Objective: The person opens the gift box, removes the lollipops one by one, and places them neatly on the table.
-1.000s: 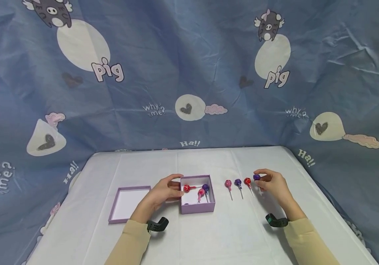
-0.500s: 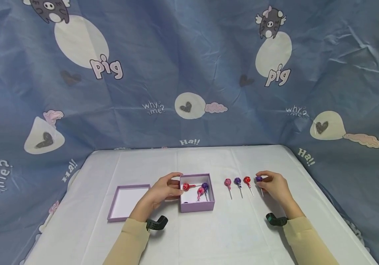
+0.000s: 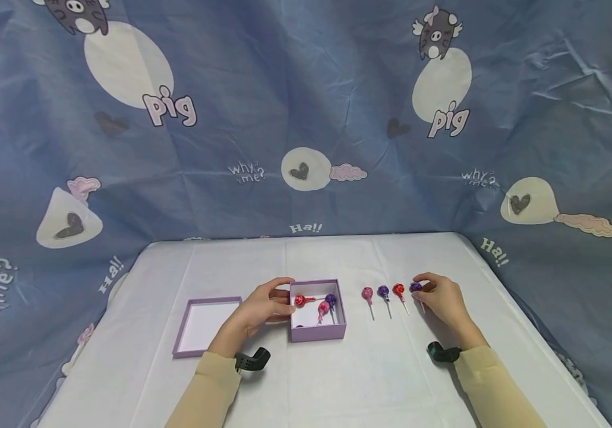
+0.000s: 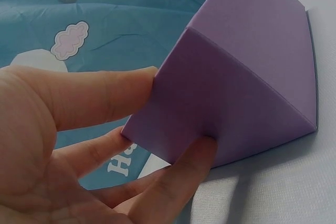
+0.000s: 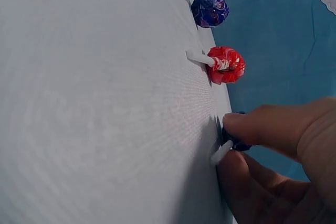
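An open purple box (image 3: 318,334) with a white inside stands mid-table, with red, pink and purple lollipops in it. Against its left side rests my left hand (image 3: 265,306); in the left wrist view the thumb (image 4: 105,98) touches the rim and another finger presses the wall. My right hand (image 3: 445,300) pinches a purple-wrapped lollipop (image 3: 416,286) by its head between thumb and fingers, low at the table. In the right wrist view its white stick (image 5: 221,152) juts toward the camera, and the fingers hide most of the head.
A pink lollipop (image 3: 367,292), a purple lollipop (image 3: 383,290) and a red lollipop (image 3: 399,289) lie in a row between box and right hand. The shallow purple lid (image 3: 182,327) lies left, inside up. Behind the white table (image 3: 370,374) hangs a blue printed cloth (image 3: 263,119).
The right hand's fingers have shifted slightly around the purple lollipop, which stays at the right end of the row. The left hand and the box keep their places.
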A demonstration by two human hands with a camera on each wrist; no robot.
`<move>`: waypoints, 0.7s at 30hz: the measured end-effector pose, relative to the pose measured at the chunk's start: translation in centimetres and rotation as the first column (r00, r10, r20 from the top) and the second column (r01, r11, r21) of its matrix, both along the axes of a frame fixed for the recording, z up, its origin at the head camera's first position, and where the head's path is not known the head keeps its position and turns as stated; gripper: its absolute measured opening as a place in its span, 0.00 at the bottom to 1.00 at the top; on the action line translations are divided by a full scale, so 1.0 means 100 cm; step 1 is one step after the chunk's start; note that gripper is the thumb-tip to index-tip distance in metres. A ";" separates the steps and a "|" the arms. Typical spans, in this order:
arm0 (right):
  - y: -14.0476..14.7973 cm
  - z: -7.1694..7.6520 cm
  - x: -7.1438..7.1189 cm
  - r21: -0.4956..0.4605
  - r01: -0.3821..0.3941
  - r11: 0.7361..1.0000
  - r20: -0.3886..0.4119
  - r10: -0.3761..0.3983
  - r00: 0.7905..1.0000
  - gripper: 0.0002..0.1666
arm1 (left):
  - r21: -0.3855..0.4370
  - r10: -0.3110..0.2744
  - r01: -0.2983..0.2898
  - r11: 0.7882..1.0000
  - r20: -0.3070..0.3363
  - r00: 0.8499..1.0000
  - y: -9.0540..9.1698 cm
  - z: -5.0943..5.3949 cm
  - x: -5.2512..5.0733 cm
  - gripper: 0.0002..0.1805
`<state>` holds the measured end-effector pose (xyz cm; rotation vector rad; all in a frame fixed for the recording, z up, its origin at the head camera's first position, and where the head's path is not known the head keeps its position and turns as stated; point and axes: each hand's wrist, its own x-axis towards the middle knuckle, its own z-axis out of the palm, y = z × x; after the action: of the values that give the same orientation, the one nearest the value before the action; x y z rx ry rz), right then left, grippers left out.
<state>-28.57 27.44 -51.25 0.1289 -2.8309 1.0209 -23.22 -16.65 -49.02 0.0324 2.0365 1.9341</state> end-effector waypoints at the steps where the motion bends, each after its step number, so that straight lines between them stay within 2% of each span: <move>1: 0.000 0.000 0.000 0.002 -0.001 1.000 0.004 0.001 1.000 0.21 | 0.000 -0.001 0.001 1.000 0.000 1.000 0.000 0.000 0.000 0.41; 10: 0.000 0.001 -0.001 0.014 -0.021 1.000 -0.018 0.021 1.000 0.24 | -0.005 -0.005 0.005 1.000 -0.003 1.000 -0.001 0.003 0.002 0.41; 21: 0.004 0.003 0.001 0.012 -0.009 1.000 0.033 0.009 0.999 0.26 | -0.019 0.001 -0.001 1.000 -0.005 1.000 0.001 0.001 0.001 0.40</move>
<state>-28.51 27.82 -50.99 0.1273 -2.8685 1.0173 -23.10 -16.55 -48.91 0.0312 2.0577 1.9175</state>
